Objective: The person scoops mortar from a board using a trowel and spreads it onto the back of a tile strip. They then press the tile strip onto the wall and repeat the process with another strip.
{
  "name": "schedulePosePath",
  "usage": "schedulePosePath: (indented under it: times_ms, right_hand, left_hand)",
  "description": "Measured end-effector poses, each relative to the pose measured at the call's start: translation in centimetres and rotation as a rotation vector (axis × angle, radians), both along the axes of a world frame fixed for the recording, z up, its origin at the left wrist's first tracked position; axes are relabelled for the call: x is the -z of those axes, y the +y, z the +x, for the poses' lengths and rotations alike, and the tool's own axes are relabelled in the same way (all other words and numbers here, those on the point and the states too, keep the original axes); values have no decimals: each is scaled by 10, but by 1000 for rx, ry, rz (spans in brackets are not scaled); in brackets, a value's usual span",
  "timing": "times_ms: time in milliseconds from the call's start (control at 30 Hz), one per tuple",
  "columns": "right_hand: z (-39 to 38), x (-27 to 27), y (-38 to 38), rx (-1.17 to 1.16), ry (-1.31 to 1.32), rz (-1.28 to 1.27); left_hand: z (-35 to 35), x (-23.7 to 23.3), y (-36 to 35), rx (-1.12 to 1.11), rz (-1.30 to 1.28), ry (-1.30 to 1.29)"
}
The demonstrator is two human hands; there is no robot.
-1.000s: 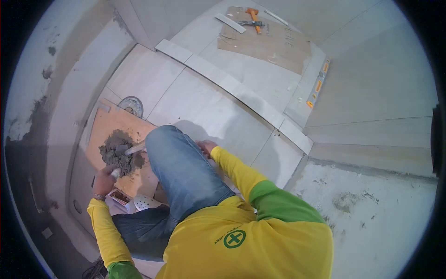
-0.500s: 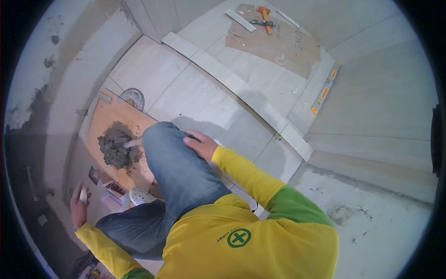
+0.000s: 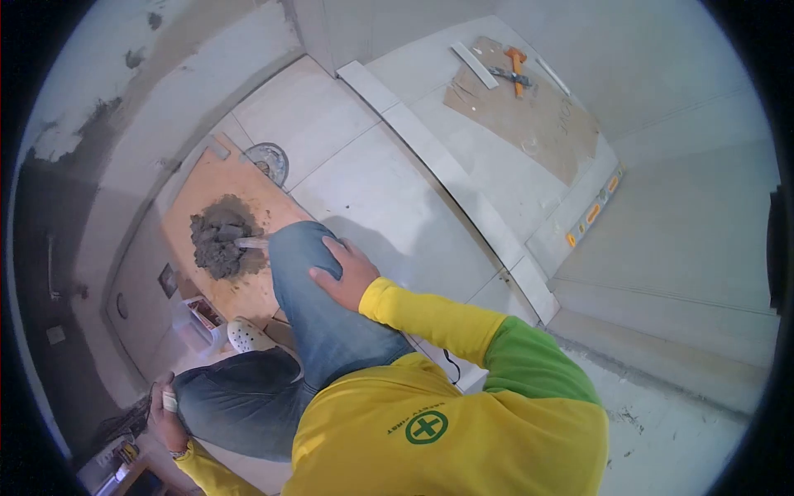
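Note:
My right hand (image 3: 349, 277) lies on my raised right knee (image 3: 298, 248), thumb and fingers apart, holding nothing. Beside my left knee (image 3: 203, 397), my left hand (image 3: 165, 422) rests against the jeans with its fingers extended. A white wrapping (image 3: 169, 402) shows on one of its fingers. Past my right knee, a heap of wet grey mortar (image 3: 219, 240) sits on a light brown board (image 3: 186, 202). A pale handle (image 3: 252, 243) sticks out of the heap; the rest of that tool is buried.
A plastic box (image 3: 201, 321) stands by my white clog (image 3: 246, 335). A round dusty disc (image 3: 269, 161) lies beside the board. Beyond a raised pale strip (image 3: 438, 161), an orange hammer (image 3: 518, 70) lies on cardboard (image 3: 546, 136). A spirit level (image 3: 591, 213) lies along the wall.
My left hand has come back from beside the plastic box to my left knee. My right hand has shifted slightly on the right knee, and the view has turned a little.

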State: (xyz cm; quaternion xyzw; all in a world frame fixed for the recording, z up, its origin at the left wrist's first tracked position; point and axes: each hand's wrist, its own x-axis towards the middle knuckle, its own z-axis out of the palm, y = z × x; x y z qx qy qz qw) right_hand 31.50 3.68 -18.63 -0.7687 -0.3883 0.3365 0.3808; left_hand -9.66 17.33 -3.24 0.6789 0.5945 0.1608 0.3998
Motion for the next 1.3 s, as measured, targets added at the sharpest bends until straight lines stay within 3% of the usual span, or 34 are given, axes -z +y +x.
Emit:
schedulePosePath:
  times_ms: [67,133,233,300,367,433,533,667,800,867,933,1033,1100,1133,1167,1233,1300]
  right_hand:
    - [0,-4,-1,-6,0,5]
    - [-4,-5,2,2,-20,33]
    - [-13,7,6,3,-80,150]
    - [-23,10,7,-16,-271,242]
    - [-30,-12,10,-157,-496,359]
    - [-46,-40,10,-408,-563,288]
    - [-61,-64,-5,-510,-612,178]
    - [-87,-119,-19,-519,-657,-90]
    - [-100,-167,-17,-589,-565,-214]
    - [-104,-185,-21,-664,-497,-255]
    - [-110,-204,-23,-753,-424,-400]
    - [-138,-242,-37,-899,-461,-798]
    - [-151,-261,-32,-1214,-425,-1045]
    - [-140,-229,-44,-1358,-409,-814]
    - [-128,-197,-44,-1589,-567,-651]
    - [-147,-272,-13,-879,101,-975]
    - [-156,-327,12,-704,198,-1001]
  left_hand:
    - [11,-7,-8,140,190,164]
    - [17,-10,-11,124,218,181]
    - [45,-27,-18,309,368,201]
    - [47,-32,-8,438,460,262]
    - [42,-30,3,492,498,249]
    - [34,-23,17,462,506,223]
    - [21,-18,39,488,507,72]
    - [0,-25,63,527,219,-5]
    - [-7,-29,63,553,-9,196]
    - [-2,-62,57,499,-96,286]
    - [4,-117,46,490,-427,577]
    - [-9,-91,-45,126,-433,550]
    - [-4,-166,-93,-36,-581,474]
    - [-6,-206,-115,-120,-704,423]
    - [-16,-238,-130,-200,-742,387]
    - [-51,-280,-146,82,-646,426]
    - [-93,-218,-169,-43,-651,234]
